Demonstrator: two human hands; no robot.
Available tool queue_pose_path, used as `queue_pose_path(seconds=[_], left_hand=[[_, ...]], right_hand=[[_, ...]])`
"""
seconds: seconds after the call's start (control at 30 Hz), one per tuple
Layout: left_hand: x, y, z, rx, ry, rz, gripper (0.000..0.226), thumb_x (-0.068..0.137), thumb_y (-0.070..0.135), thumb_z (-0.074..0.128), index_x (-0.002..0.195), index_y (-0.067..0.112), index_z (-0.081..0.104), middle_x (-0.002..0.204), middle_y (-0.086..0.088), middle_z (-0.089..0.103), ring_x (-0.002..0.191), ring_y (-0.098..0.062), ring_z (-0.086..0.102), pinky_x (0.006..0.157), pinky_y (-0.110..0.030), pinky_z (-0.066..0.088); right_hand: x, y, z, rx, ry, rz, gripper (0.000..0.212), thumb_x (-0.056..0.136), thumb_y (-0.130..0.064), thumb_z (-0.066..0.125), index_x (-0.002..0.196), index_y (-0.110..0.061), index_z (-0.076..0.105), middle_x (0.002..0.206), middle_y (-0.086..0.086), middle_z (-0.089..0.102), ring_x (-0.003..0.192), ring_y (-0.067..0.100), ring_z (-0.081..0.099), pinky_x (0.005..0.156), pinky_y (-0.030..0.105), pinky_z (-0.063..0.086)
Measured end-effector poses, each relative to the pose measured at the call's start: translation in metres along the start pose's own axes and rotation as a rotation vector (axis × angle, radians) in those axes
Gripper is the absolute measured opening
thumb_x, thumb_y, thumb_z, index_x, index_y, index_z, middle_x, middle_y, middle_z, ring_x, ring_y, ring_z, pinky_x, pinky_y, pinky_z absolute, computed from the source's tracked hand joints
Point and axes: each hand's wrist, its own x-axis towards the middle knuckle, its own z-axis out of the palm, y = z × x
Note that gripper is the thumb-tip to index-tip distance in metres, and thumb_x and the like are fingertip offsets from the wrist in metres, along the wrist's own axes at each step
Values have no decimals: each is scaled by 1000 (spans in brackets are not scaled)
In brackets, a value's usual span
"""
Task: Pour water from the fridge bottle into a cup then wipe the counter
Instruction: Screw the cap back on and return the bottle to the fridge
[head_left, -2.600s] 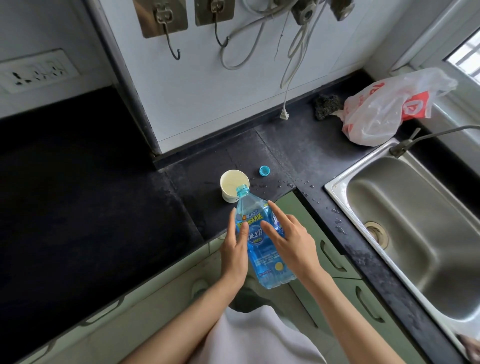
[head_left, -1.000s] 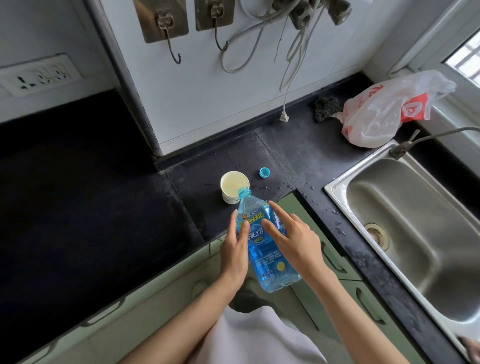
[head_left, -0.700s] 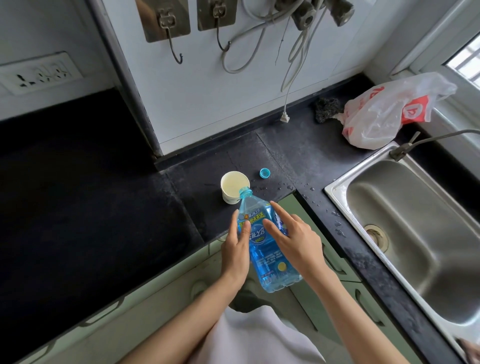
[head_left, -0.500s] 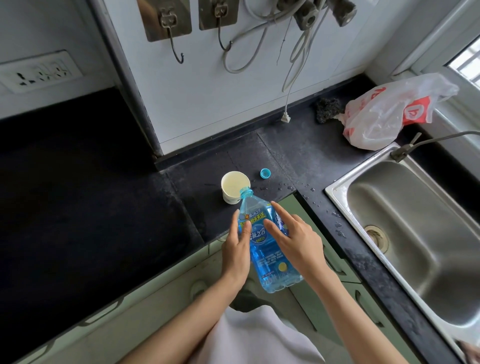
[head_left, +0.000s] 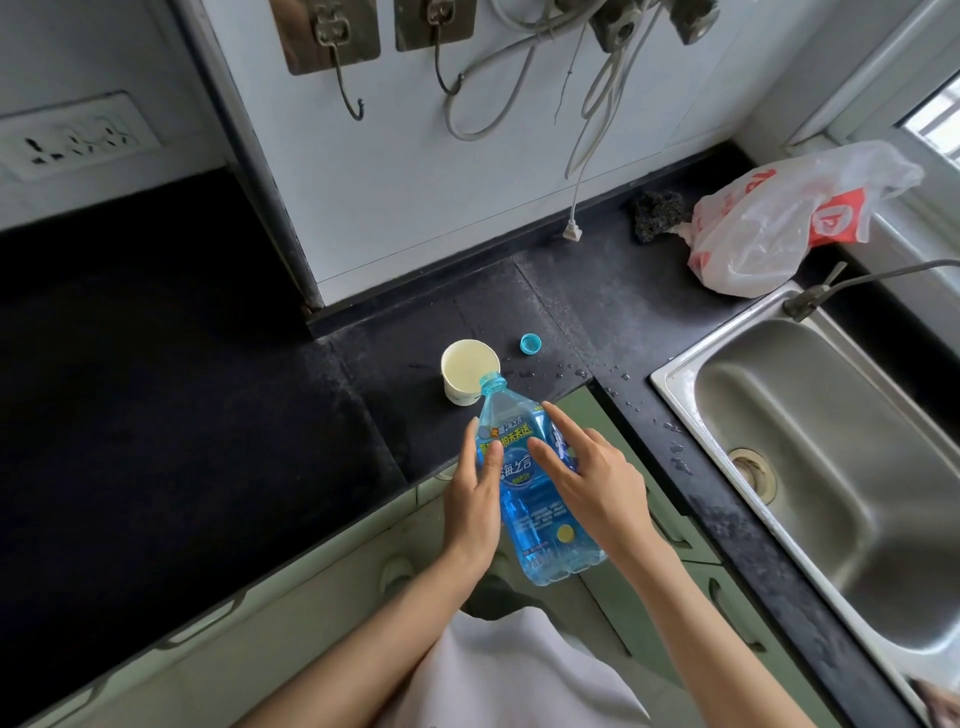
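Pour underway: left hand (head_left: 470, 499) and right hand (head_left: 592, 486) both clasp tilted bottle (head_left: 530, 483), mouth at cup (head_left: 469, 370) rim. Cap (head_left: 530, 343) off, right of cup. Table (head_left: 613, 312) wipe pending.

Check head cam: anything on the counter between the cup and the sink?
Between cup and sink: the blue bottle cap and scattered water drops on the counter.

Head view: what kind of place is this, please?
Most likely a home kitchen. A steel sink with a tap is set in a dark counter, and green cupboards stand below it.
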Motion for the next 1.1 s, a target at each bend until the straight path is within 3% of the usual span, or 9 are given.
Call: queue_pose_path(seconds=[0.17, 0.3, 0.47, 0.67, 0.87, 0.97, 1.1], left_hand=[[1, -1, 0, 26, -5, 15, 49, 98, 41, 39, 145, 39, 26, 136, 6, 49, 110, -8, 57, 89, -40, 55], [1, -3, 0, 28, 0, 18, 48, 98, 40, 39, 145, 39, 27, 132, 8, 50, 108, -7, 58, 88, -40, 56], [1, -6, -1, 17, 7, 41, 48, 98, 41, 40, 144, 41, 28, 134, 9, 50, 112, -8, 57, 92, -41, 54], [-2, -9, -4, 70, 33, 149, 49, 98, 36, 42, 146, 35, 29, 142, 9, 46, 121, -2, 49, 87, -10, 47], [-8, 4, -9, 60, 44, 302, 46, 94, 42, 46, 137, 51, 32, 142, 11, 48, 124, -3, 50, 99, -26, 48], [-10, 14, -19, 73, 51, 379, 48, 94, 47, 50, 138, 53, 32, 142, 10, 48, 125, -3, 50, 99, -28, 47], [-9, 28, -39, 36, 52, 464, 54, 87, 45, 56, 137, 51, 37, 141, 5, 48, 124, -11, 53, 99, -36, 49]], right_hand=[[1, 0, -1, 2, -11, 3, 56, 93, -61, 33, 146, -46, 24, 112, -5, 57, 83, 5, 51, 56, 14, 37], [0, 2, 0, 8, -8, -9, 56, 93, -62, 33, 146, -46, 24, 111, -5, 57, 84, 6, 53, 62, 20, 44], [-1, 5, 5, 57, -7, -24, 56, 93, -60, 36, 146, -46, 24, 112, -5, 57, 84, 5, 52, 58, 14, 37], [-8, 10, 9, 181, 34, -79, 57, 91, -57, 42, 145, -46, 27, 111, -6, 57, 87, 6, 53, 62, 17, 38], [-12, 12, 7, 409, 119, -196, 57, 86, -58, 50, 140, -51, 34, 114, -11, 57, 96, 3, 60, 81, 33, 55], [-7, 9, 2, 530, 95, -281, 57, 84, -63, 53, 138, -57, 33, 118, -16, 54, 107, 7, 59, 84, 38, 56], [-1, -7, -5, 701, 46, -428, 60, 87, -39, 66, 141, -44, 38, 125, -10, 52, 115, 12, 58, 92, 37, 54]])
